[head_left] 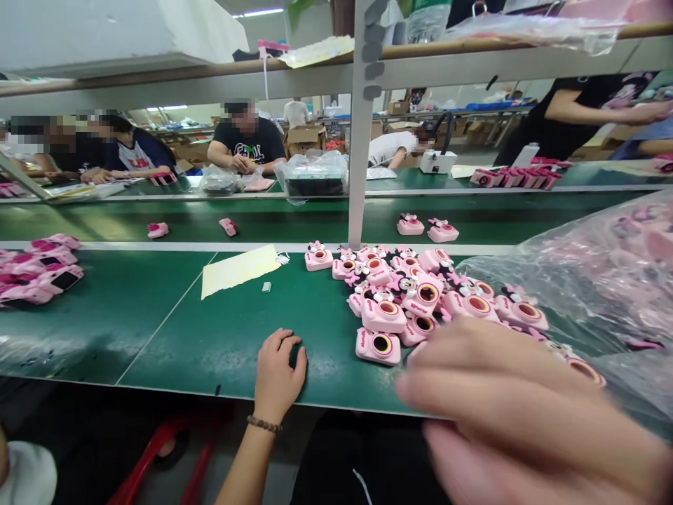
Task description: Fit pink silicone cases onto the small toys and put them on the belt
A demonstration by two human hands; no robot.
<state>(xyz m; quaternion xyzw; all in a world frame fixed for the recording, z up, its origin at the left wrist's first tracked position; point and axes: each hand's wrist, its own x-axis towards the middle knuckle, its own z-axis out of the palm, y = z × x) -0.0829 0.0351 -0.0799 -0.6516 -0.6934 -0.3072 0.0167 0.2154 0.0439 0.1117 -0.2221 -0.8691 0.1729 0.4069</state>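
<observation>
My left hand (pixel 280 368), with a beaded bracelet on the wrist, rests on the green tabletop (pixel 173 358) near its front edge. Its fingers are curved and apart, with nothing between them. Large and blurred in the right foreground is my right hand (pixel 505 393), raised close to the camera; whatever its fingers hold, if anything, cannot be made out. Behind and left of it lies a pile of pink toy cameras (pixel 383 315) with mouse figures on top. Beyond my left hand are a small pale block (pixel 266 287) and a pale yellow sheet (pixel 239 272).
A large clear plastic bag (pixel 620 266) of pink pieces bulges at the right. More pink items (pixel 39 270) are heaped at the left edge. A metal post (pixel 359 140) stands beyond the pile. Several people sit or stand across the line, past a belt (pixel 294 219) carrying pink pieces.
</observation>
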